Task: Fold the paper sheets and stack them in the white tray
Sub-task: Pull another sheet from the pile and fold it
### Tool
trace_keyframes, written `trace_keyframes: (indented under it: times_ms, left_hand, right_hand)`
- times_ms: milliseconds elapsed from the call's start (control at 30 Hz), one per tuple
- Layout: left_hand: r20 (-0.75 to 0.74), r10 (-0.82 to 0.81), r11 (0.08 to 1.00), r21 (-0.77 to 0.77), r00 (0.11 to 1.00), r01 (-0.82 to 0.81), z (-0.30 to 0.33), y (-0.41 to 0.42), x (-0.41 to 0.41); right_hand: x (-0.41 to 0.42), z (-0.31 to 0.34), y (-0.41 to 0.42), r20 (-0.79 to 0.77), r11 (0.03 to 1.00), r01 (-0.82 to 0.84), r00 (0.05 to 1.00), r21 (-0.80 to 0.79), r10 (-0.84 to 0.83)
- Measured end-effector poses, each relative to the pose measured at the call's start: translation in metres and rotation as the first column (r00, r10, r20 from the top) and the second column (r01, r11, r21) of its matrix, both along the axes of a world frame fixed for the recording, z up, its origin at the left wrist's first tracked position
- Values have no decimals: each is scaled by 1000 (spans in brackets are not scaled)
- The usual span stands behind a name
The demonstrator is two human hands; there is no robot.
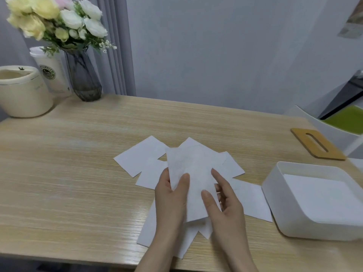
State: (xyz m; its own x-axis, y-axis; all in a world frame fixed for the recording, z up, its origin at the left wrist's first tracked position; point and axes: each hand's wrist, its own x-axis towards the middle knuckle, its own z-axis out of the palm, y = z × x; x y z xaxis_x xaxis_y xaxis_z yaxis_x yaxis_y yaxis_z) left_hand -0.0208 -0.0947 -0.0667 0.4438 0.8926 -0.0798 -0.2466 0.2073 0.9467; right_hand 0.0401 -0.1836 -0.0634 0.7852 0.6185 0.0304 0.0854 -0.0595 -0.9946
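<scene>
Several white paper sheets point(141, 156) lie fanned out on the wooden table point(68, 173). One sheet point(193, 169) is lifted above the pile. My left hand point(170, 201) pinches its left edge between thumb and fingers. My right hand point(224, 203) holds its right side, thumb on top and fingers behind. The white tray point(275, 195) stands to the right of the pile, with white paper point(322, 195) lying flat inside it.
A cream pot point(23, 93), a paper cup point(53, 73) and a glass vase of flowers point(82, 75) stand at the back left. A wooden lid with a slot point(318, 146) lies at the right, behind the tray. A white chair with a green seat point(345, 120) is beyond the table's right edge.
</scene>
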Motion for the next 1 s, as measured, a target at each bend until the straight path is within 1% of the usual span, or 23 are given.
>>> trace_keyframes:
  times_ms: [100, 200, 300, 400, 467, 533, 600, 667, 733, 833, 1000]
  left_hand:
    - [-31, 12, 999, 51, 999, -11, 2, 5, -4]
    - [-77, -1, 999, 48, 997, 5, 8, 17, -13]
    - [-156, -68, 996, 44, 985, 76, 12, 32, -23]
    - [-179, -147, 987, 36, 973, 156, 15, 37, -27]
    - [-157, -95, 994, 41, 983, 103, 17, 35, -27]
    - [-132, 14, 999, 36, 991, -9, 18, 32, -26]
    - [-104, 106, 994, 14, 989, -105, 18, 27, -23]
    - [-48, 152, 988, -13, 987, -153, 17, 19, -20]
    - [3, 166, 986, -19, 986, -166, 17, 9, -17]
    - [19, 128, 992, 3, 992, -128, 19, -1, -16]
    - [-73, -24, 999, 44, 997, 27, 23, -3, -18]
  right_hand:
    - [7, -1, -3, 8, 1000, -1, 1000, 30, 1]
    - [20, 3, -7, 54, 1000, -23, 998, -10, 24]
    - [33, 10, -11, 86, 991, -103, 990, -81, 110]
    - [42, 12, -13, 36, 983, -158, 986, -89, 162]
    - [44, 11, -14, -36, 990, -136, 990, -22, 135]
    - [41, 11, -15, -120, 994, -97, 987, 51, 103]
    - [34, 11, -15, -159, 993, -73, 983, 92, 87]
    - [26, 9, -14, -173, 989, -68, 981, 128, 89]
    - [19, 7, -14, -131, 988, -59, 988, 143, 78]
    - [19, 12, -16, -45, 991, -13, 999, 136, 20]
    - [39, 27, -31, 87, 997, 51, 995, 58, -56]
